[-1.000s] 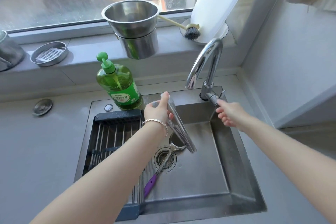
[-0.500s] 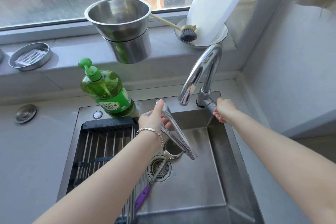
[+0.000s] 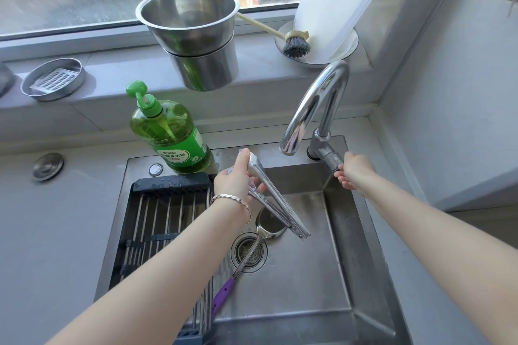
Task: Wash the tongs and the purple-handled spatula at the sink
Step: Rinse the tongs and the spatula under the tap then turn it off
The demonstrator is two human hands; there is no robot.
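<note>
- Since a second ago, my right hand (image 3: 357, 172) has reached the lever (image 3: 330, 161) and curls on it.
- My left hand (image 3: 234, 180) grips tongs (image 3: 277, 204), angled down over the sink (image 3: 308, 288).
- Spatula (image 3: 245, 258) lies across the drain (image 3: 256, 258).

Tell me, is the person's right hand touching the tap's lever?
Touching. The head view shows the right hand, whose fingertips meet the end of the tap lever with no gap.
</note>
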